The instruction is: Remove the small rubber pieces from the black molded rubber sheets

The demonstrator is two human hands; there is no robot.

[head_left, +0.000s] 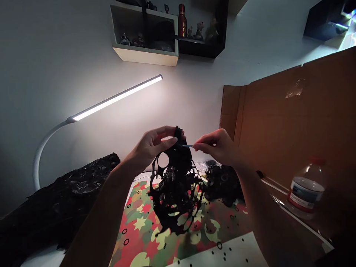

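My left hand [156, 144] is closed on the upper part of a black, flexible sheet [182, 159] full of round cut-out holes, thumb towards me. The sheet hangs down like a ragged net above the table. My right hand [215, 145] pinches a thin, shiny metal rod [187, 146] that points left. Its far tip meets the sheet close to my left thumb; whether it pierces the material, I cannot tell. A pile of similar black pieces [222, 181] lies behind my right forearm.
A patterned red and green cover [139, 222] and a white sheet [233, 252] bear small black rings and bits. Black plastic [86, 178] is heaped left, below a lit lamp [116, 98]. A bottle [306, 191] and tall cardboard [278, 129] stand right. Shelves [150, 57] hang above.
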